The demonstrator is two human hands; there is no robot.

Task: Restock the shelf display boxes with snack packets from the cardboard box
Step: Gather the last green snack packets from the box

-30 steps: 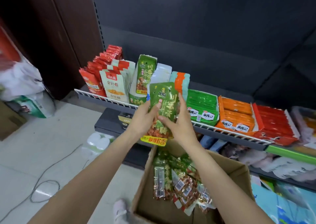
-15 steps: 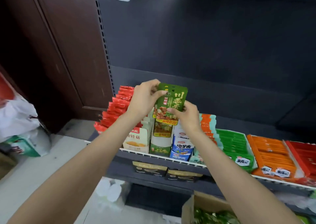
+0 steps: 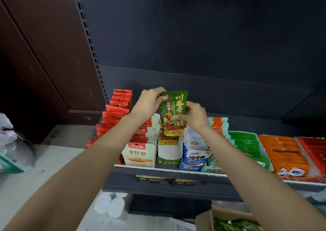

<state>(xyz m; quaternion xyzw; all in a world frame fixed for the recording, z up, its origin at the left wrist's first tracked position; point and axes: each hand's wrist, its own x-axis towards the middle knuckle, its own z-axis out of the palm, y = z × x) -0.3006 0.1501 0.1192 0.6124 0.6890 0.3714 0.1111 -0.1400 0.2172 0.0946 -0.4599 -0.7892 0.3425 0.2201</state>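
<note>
Dark shelf unit w/ a dark back panel (image 3: pixel 202 37) is filling the view, brown wall panel at left. The shelf (image 3: pixel 176 169) is carrying a row of display boxes. Both hands are holding a green snack packet (image 3: pixel 173 112) upright above the green display box (image 3: pixel 169 153), approx mid-row. Left hand (image 3: pixel 148 105) is pinching the packet's top left corner, fingers curled round the edge. Right hand (image 3: pixel 192 116) is gripping the packet's right side, thumb on the front, fingers behind. Another green packet is standing in that box just below the held one. White packets (image 3: pixel 139 153) are sitting in the box to the left, blue ones (image 3: pixel 194 158) to the right. Cardboard box (image 3: pixel 227 218) w/ more green packets is showing at bottom right, below the shelf.
</note>
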